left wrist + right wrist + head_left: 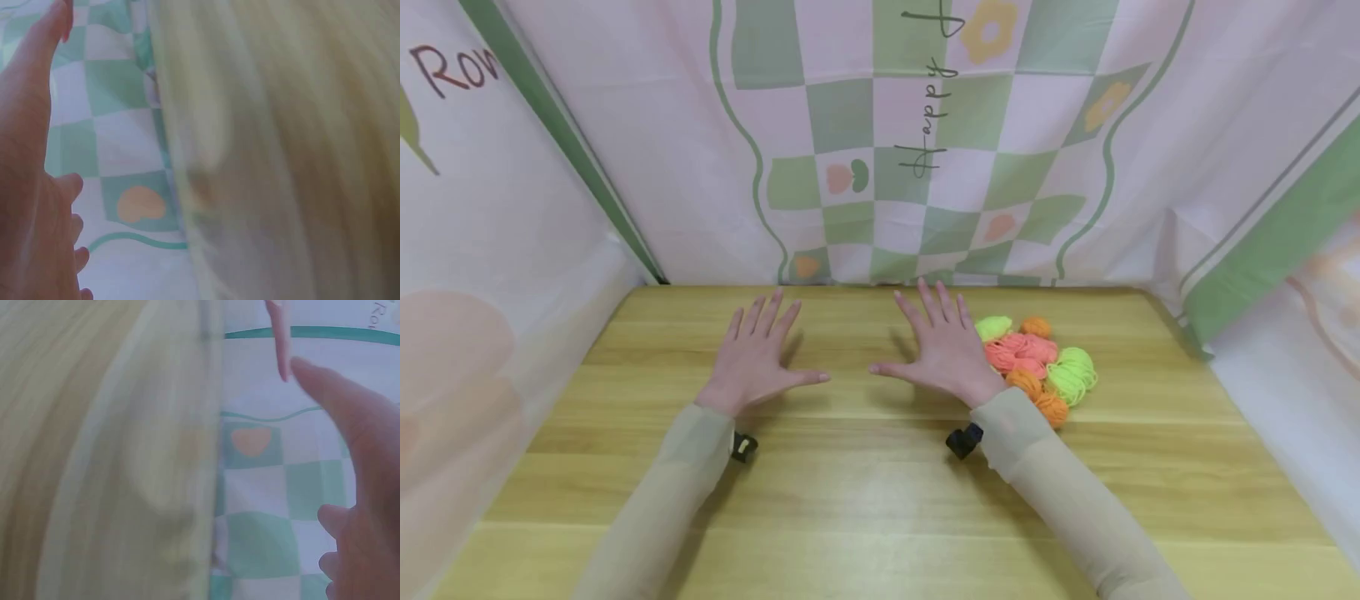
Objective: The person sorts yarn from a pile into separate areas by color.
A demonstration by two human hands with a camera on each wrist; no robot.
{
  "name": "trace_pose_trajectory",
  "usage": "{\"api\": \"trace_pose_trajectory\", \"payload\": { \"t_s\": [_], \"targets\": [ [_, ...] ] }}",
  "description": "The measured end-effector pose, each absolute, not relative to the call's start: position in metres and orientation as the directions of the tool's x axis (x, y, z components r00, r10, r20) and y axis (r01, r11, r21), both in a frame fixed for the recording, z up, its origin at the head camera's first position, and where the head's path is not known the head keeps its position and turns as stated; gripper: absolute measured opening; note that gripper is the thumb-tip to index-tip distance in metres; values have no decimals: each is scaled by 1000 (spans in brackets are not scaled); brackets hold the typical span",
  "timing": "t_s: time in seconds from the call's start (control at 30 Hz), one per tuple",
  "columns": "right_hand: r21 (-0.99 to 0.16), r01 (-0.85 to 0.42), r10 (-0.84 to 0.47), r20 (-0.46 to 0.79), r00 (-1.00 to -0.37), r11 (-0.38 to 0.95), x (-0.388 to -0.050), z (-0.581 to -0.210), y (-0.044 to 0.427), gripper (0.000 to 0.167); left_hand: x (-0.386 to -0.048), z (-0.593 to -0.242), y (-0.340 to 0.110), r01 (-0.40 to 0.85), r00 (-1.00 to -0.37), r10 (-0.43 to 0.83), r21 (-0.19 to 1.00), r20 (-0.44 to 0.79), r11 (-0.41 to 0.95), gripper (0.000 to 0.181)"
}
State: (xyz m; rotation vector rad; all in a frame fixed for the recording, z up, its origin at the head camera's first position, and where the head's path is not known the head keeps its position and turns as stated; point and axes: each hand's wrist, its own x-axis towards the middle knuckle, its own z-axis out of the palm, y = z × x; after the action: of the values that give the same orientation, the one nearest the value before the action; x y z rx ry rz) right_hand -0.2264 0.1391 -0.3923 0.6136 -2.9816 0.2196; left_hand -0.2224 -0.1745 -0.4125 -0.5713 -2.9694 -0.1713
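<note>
Both hands hover over the wooden table with fingers spread and nothing in them. My left hand is left of the middle, its thumb pointing inward. My right hand mirrors it on the other side, just left of a cluster of small yarn bundles. In that cluster lie pink yarn, a yellow-green yarn ball and orange yarn. The right hand and wrist hide the cluster's left edge. In the wrist views, the left hand and right hand show bare.
A printed curtain with green checks hangs behind the table's far edge. More curtain cloth hangs at the left side, and a green-banded cloth at the right. Small black devices sit at both wrists.
</note>
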Motion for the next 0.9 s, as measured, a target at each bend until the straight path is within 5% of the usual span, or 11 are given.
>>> {"api": "trace_pose_trajectory", "payload": {
  "t_s": [0.37,0.7,0.9],
  "targets": [
    [-205,-440,-393,233,-890,874,-227,-360,155,107,-222,-392,-153,444,-886,398,191,239,875,128],
    [-479,-389,-283,280,-917,787,-222,-338,178,77,-223,-391,-122,497,-860,377,394,346,773,109],
    [-533,-356,-243,273,-931,767,-221,-330,196,69,-221,-392,-94,514,-857,379,536,349,670,103]
  ]
}}
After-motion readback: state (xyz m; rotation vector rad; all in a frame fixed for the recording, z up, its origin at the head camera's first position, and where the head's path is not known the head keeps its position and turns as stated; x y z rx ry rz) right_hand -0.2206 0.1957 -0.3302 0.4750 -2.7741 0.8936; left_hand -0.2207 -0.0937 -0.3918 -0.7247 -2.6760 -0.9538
